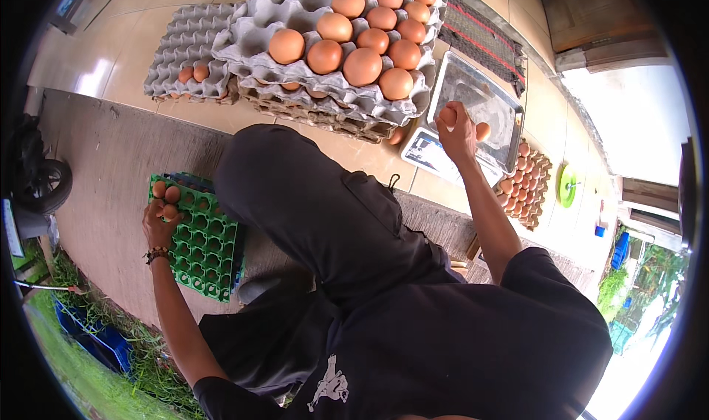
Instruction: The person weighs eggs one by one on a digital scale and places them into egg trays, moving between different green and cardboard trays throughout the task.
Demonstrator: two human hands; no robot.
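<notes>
My left hand [159, 226] is at the left edge of a green plastic egg tray [205, 254], with its fingers around a brown egg [169, 212]. Two more eggs [165, 191] sit in the tray's corner just beyond the fingers. Over the metal pan [498, 101] of a weighing scale [424, 146], my right hand [461, 137] grips a brown egg [447, 116]. Another egg [483, 131] is close against that hand's right side; whether it rests on the pan or is held cannot be told.
Stacked grey pulp egg trays [249, 49], the top one partly filled, stand on the tiled ledge. A lower tray stack [188, 43] is to their left. A filled egg tray [523, 190] and a green plate [566, 186] lie right of the scale. Behind it is a woven mat [482, 35].
</notes>
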